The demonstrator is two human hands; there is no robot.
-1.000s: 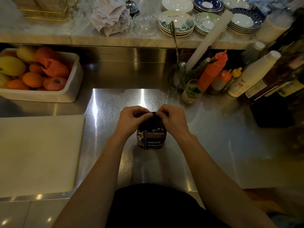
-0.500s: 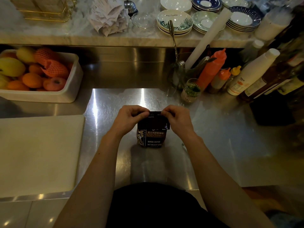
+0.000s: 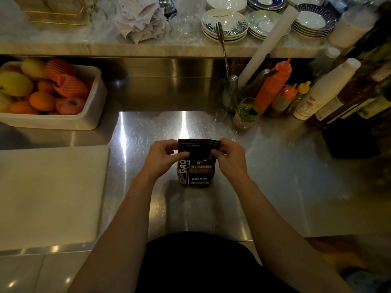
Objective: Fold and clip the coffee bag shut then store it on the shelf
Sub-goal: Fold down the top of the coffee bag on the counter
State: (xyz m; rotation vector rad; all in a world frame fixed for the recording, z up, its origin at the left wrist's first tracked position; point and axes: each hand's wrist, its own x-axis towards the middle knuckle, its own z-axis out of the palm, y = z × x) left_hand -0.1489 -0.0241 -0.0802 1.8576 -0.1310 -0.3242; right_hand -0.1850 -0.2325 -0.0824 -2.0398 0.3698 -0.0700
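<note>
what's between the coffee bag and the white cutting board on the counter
In the head view, only the left hand and its forearm cross it; otherwise bare steel counter separates the coffee bag from the cutting board.

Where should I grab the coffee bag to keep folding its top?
Pinch the flat top flap of the coffee bag at its two corners, one hand from each side, as the left hand and right hand do; the full body stands upright unaided.
</note>
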